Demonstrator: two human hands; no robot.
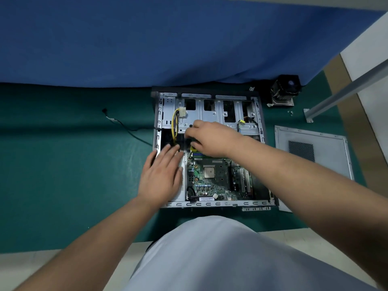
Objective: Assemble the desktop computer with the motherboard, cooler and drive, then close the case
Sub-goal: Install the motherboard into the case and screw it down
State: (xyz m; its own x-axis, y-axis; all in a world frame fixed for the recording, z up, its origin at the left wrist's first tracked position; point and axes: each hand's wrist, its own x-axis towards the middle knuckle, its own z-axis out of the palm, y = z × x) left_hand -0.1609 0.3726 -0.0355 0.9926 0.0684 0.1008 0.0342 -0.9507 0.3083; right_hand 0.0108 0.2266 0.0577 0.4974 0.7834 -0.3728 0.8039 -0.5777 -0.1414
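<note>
The open grey computer case [210, 204] lies on its side on the green table. The green motherboard [212, 179] sits inside it, its bare CPU socket [209, 172] showing. My left hand [161, 177] lies flat with straight fingers on the case's left part, fingertips near the dark power supply area. My right hand [207, 137] reaches over the board's top edge, fingers curled round something dark there; what it holds is hidden. The cooler [283, 91] stands outside the case at the back right. The side panel [312, 150] lies flat to the right.
Yellow and black power wires with a white plug [178, 116] hang in the drive bay. A loose black cable [126, 127] trails on the green mat [63, 164] to the left. Small screws [290, 113] lie by a grey metal leg [344, 91]. A blue cloth [147, 43] backs the table.
</note>
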